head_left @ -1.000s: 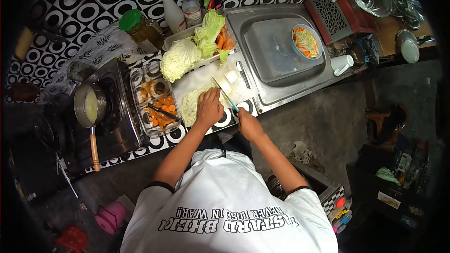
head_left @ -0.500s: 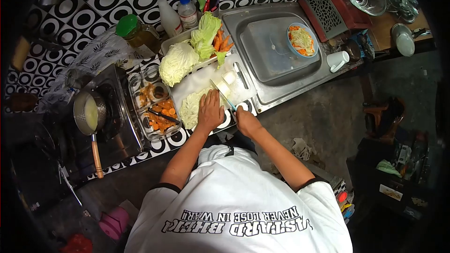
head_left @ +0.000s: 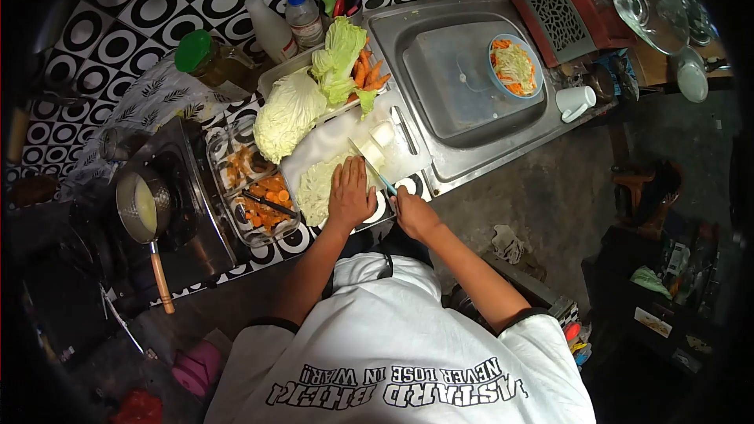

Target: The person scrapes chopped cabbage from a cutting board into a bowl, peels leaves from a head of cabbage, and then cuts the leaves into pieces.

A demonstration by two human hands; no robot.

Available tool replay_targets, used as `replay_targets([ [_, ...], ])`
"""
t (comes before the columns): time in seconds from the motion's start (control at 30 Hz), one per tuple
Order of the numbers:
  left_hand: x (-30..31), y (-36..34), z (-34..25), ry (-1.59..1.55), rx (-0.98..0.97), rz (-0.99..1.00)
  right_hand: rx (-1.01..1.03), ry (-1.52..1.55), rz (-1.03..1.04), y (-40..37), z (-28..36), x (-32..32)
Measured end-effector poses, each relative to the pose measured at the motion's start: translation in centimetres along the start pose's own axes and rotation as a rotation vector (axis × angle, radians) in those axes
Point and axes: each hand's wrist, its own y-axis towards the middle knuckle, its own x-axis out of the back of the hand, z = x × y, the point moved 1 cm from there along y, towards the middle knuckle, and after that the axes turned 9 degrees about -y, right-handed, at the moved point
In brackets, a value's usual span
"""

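The knife (head_left: 371,163) crosses the cutting board (head_left: 320,141), gripped in the right hand's (head_left: 415,214) curled fingers. On the board's left part, the left hand (head_left: 353,195) lies palm-down, fingers close together, over cabbage leaf (head_left: 315,191). Nearer than the board, the shirt (head_left: 393,338) reads "NEVER LOSE IN WAR!!", inverted.

There were two hands (head_left: 352,200) (head_left: 416,216), one blue-handled knife (head_left: 386,180), one board (head_left: 318,145), one cabbage head (head_left: 287,118), two bottles (head_left: 271,29) (head_left: 305,22), one pan (head_left: 144,210), one sink (head_left: 385,39), one blue bowl (head_left: 525,96), one mug (head_left: 574,100)
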Motion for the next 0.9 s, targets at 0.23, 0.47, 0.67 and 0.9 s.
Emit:
replay_targets([
  [0.23, 0.2, 0.0, 0.0, 0.009, -0.006, 0.010, -0.048, 0.000, 0.068, 0.5, 0.5, 0.7],
  [0.47, 0.0, 0.2, 0.1, 0.021, -0.008, 0.007, -0.026, 0.030, 0.050, 1.0, -0.2, 0.1],
  [0.67, -0.1, 0.5, -0.1, 0.036, -0.004, -0.031, -0.024, 0.003, 0.002, 1.4, -0.3, -0.5],
  [0.9, -0.4, 0.3, 0.0, 0.051, -0.007, -0.078, -0.017, 0.007, -0.039, 0.7, -0.3, -1.0],
])
